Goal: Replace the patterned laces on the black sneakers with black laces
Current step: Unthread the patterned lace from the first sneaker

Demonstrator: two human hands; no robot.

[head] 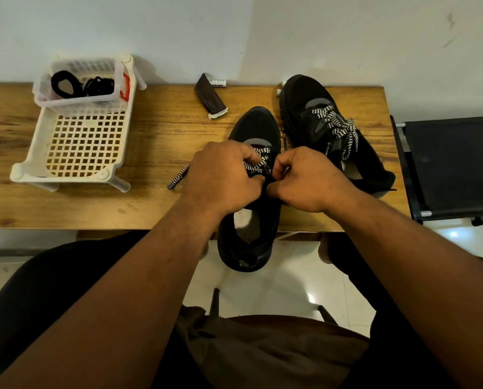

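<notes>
Two black sneakers stand on the wooden table (150, 136). The near sneaker (253, 226) points away from me with its heel hanging over the front edge. My left hand (223, 175) and my right hand (305, 178) meet over its tongue, both pinching its black-and-white patterned lace (258, 161). One loose end of that lace (177, 178) trails on the table to the left. The far sneaker (319, 108) sits to the right, its patterned lace (337, 127) tied. Coiled black laces (81, 85) lie in a small clear tub (66, 103) at the back left.
The tub rests in a white perforated plastic basket (74, 144) on the left of the table. A dark folded pouch (209, 96) and a small white tube (219, 83) lie by the wall. A black chair (453, 164) stands at the right. My lap is below the table edge.
</notes>
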